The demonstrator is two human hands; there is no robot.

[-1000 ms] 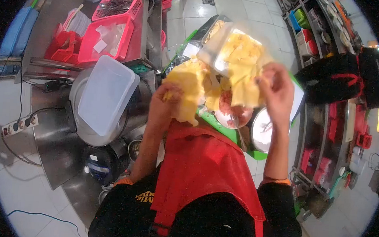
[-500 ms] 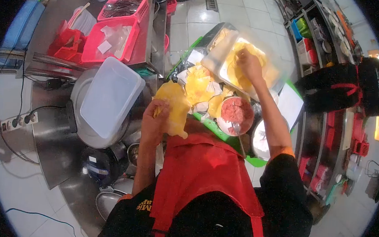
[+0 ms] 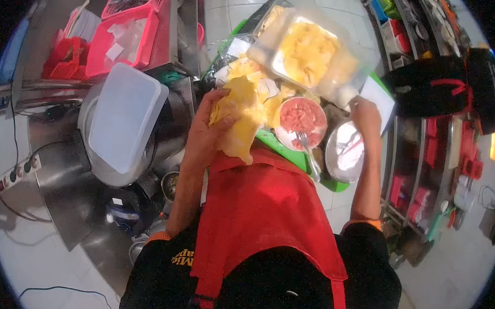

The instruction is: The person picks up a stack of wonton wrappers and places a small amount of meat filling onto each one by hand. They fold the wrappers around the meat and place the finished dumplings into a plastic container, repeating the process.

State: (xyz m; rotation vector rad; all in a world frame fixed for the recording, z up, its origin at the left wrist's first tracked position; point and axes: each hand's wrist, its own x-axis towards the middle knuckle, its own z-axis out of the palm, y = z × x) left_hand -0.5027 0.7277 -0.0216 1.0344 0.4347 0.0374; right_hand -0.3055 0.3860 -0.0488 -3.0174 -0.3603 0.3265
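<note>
My left hand (image 3: pixel 211 121) is closed around a stack of thin yellow dough sheets (image 3: pixel 238 128), which hangs over the edge of the red apron. To the right, my right hand (image 3: pixel 366 115) has its fingers curled, above a round metal plate (image 3: pixel 346 160) and by the corner of a clear plastic tub (image 3: pixel 343 67). Whatever its fingertips hold is too small to make out. Inside the tub lie yellow dough pieces (image 3: pixel 307 53). Between my hands sits a white bowl (image 3: pixel 283 138) of pink minced meat (image 3: pixel 302 113), a fork (image 3: pixel 309 152) leaning in it.
Under these things is a green tray (image 3: pixel 279 148), with more yellow sheets and paper on it. A frosted plastic lid (image 3: pixel 126 119) rests on a large pot at left. Pink baskets (image 3: pixel 121 42) stand on the steel counter. Shelving (image 3: pixel 421 182) runs along the right.
My right hand has left the yellow dough in the tub and moved down and right, beside the metal plate. My left hand still holds the sheets. The camera view has shifted.
</note>
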